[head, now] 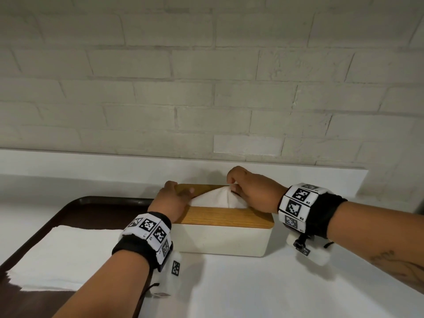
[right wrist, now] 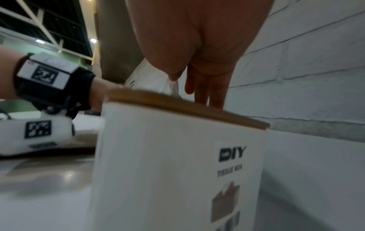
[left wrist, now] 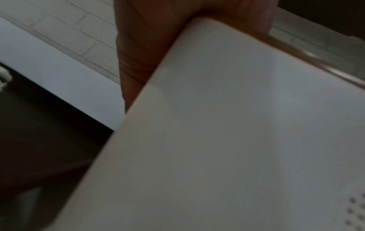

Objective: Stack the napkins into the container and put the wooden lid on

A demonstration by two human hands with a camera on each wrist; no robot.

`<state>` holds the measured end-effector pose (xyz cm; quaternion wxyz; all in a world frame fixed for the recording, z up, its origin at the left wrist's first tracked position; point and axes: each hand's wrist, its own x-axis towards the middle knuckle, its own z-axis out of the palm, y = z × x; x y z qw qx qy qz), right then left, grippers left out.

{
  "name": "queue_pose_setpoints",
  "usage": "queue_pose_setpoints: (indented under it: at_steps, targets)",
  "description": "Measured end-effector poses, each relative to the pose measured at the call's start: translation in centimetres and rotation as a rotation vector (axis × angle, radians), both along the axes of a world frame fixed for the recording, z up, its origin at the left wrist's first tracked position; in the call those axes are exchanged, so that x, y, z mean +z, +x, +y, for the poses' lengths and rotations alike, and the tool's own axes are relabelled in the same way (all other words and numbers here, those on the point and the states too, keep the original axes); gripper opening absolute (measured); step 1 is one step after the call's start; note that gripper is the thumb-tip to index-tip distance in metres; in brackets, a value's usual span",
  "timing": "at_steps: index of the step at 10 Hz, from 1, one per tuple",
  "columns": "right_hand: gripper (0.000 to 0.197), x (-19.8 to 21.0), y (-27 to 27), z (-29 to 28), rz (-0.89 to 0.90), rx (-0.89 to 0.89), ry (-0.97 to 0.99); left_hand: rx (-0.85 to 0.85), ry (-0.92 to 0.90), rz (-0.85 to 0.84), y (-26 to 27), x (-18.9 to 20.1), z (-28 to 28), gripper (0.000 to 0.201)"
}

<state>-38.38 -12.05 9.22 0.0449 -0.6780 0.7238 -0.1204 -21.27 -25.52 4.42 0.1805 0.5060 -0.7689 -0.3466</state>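
I have the wooden lid (head: 220, 216) seated on the tissue box (head: 220, 239) on the table (head: 252, 290); my left hand (head: 171, 201) presses flat on it. My right hand (head: 250, 191) pinches the top napkin (head: 215, 198) peaking through the slot, and next I judge it needs a gentle upward tease before letting go.

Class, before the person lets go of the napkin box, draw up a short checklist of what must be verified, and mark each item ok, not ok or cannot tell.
1. Wooden slotted lid sits on the white rectangular container: ok; the near edge looks flush.
2. Far edge of the lid seated: cannot tell, hands cover it.
3. White napkin pulled up through the slot: ok; the right hand pinches its tip.
4. Left hand steadies the lid: ok, it rests on the left end.
5. All napkins packed: not ok; a white napkin stack remains on the dark tray.
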Motion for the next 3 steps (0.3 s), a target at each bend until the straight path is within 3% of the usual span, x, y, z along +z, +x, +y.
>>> queue_pose_setpoints:
  at_steps: [1, 3]
  targets:
    - [0.029, 1.0, 0.4, 2.3, -0.059, -0.053, -0.026, 0.028, -0.239, -0.069, 0.9, 0.1, 1.1, 0.057]
    - [0.007, 1.0, 0.3, 11.7, -0.287, -0.073, -0.109, -0.163, -0.514, -0.087, 3.4, 0.9, 5.1, 0.039]
